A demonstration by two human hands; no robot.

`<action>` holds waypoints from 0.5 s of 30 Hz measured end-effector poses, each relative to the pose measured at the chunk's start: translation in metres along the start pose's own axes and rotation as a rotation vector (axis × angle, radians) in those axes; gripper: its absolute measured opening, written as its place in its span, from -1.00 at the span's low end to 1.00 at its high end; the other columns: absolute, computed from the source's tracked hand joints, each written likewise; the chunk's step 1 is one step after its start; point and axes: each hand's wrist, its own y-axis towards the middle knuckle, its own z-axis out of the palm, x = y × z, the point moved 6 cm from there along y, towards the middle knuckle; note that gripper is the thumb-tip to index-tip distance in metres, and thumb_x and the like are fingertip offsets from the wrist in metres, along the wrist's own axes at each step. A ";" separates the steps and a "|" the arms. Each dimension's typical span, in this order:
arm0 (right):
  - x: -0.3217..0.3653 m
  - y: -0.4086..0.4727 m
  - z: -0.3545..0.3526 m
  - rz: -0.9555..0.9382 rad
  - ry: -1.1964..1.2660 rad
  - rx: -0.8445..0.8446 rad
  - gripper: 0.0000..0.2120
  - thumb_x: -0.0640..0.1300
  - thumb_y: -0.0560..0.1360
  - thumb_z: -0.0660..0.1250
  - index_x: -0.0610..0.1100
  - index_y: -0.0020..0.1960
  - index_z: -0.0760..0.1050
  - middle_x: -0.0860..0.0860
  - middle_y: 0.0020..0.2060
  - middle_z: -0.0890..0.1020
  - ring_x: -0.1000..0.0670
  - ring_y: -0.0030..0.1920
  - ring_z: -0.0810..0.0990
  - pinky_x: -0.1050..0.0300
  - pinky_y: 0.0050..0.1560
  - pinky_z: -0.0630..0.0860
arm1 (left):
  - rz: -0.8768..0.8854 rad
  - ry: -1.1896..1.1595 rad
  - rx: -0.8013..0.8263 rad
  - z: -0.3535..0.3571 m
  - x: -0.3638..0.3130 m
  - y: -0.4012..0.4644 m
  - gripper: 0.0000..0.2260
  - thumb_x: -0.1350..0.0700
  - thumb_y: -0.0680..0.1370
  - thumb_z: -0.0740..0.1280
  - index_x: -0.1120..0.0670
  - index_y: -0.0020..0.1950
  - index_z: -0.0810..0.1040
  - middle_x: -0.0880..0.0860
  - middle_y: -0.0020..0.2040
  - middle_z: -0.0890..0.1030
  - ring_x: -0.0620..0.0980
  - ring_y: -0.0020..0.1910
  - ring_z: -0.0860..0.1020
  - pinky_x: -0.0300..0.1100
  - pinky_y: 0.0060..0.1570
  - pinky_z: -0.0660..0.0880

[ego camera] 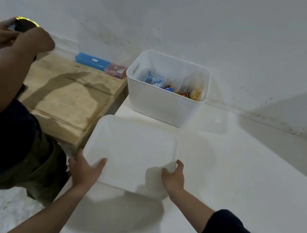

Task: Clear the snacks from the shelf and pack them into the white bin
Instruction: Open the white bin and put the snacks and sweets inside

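White counter point(241, 171), wooden shelf point(67, 93), white wall point(185, 20)

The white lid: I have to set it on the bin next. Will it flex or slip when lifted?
The white lid looks thin and flat, so probably light with slight flex. Its smooth surface may be slippery; the left hand and right hand grip opposite corners, which should steady it.
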 end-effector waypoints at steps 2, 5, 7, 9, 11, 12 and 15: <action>0.013 -0.003 -0.005 -0.095 0.025 -0.008 -0.34 -0.15 0.50 0.27 -0.09 0.51 0.06 -0.16 0.31 0.44 -0.19 0.25 0.48 -0.02 0.24 0.46 | 0.024 -0.053 -0.054 -0.008 -0.014 -0.001 -0.24 -0.11 0.33 0.51 0.12 0.40 0.26 0.23 0.34 0.28 0.27 0.30 0.33 0.15 0.24 0.39; 0.046 -0.009 -0.023 -0.237 0.069 -0.101 -0.36 -0.21 0.48 0.27 -0.14 0.50 0.09 -0.16 0.32 0.42 -0.17 0.25 0.47 0.02 0.22 0.43 | 0.087 -0.102 -0.140 -0.020 -0.043 0.006 -0.32 -0.08 0.39 0.47 0.14 0.40 0.29 0.24 0.34 0.31 0.26 0.30 0.36 0.11 0.26 0.38; 0.068 -0.011 -0.036 -0.295 0.132 -0.153 -0.39 -0.23 0.46 0.25 -0.10 0.47 0.13 -0.13 0.29 0.43 -0.16 0.21 0.49 0.01 0.18 0.46 | 0.123 -0.101 -0.188 -0.025 -0.065 0.014 -0.37 -0.07 0.43 0.42 0.15 0.39 0.31 0.27 0.31 0.35 0.29 0.28 0.39 0.12 0.24 0.38; 0.089 -0.010 -0.049 -0.337 0.186 -0.206 -0.40 -0.23 0.45 0.26 -0.07 0.44 0.15 -0.10 0.28 0.43 -0.14 0.20 0.49 -0.01 0.18 0.46 | 0.156 -0.124 -0.218 -0.029 -0.091 0.020 -0.40 -0.05 0.45 0.41 0.17 0.39 0.31 0.27 0.29 0.36 0.28 0.24 0.41 0.10 0.20 0.40; 0.110 -0.002 -0.061 -0.371 0.227 -0.240 -0.44 -0.22 0.45 0.27 -0.09 0.41 0.20 -0.08 0.26 0.44 -0.13 0.19 0.49 0.01 0.18 0.46 | 0.199 -0.169 -0.230 -0.032 -0.122 0.027 -0.43 -0.02 0.47 0.39 0.18 0.39 0.31 0.25 0.28 0.34 0.27 0.21 0.42 0.07 0.17 0.42; 0.122 0.005 -0.068 -0.388 0.244 -0.251 -0.47 -0.20 0.44 0.28 -0.11 0.38 0.25 -0.09 0.23 0.46 -0.13 0.17 0.49 0.01 0.17 0.46 | 0.213 -0.181 -0.224 -0.033 -0.138 0.034 -0.45 -0.02 0.47 0.37 0.18 0.38 0.32 0.24 0.28 0.35 0.26 0.19 0.44 0.05 0.15 0.43; 0.161 0.031 -0.086 -0.404 0.216 -0.284 -0.61 -0.17 0.40 0.27 -0.18 0.22 0.41 -0.14 0.09 0.53 -0.16 0.09 0.53 -0.03 0.12 0.50 | 0.245 -0.171 -0.214 -0.030 -0.192 0.064 -0.49 -0.06 0.48 0.32 0.14 0.35 0.35 0.21 0.25 0.39 0.23 0.17 0.46 0.06 0.14 0.47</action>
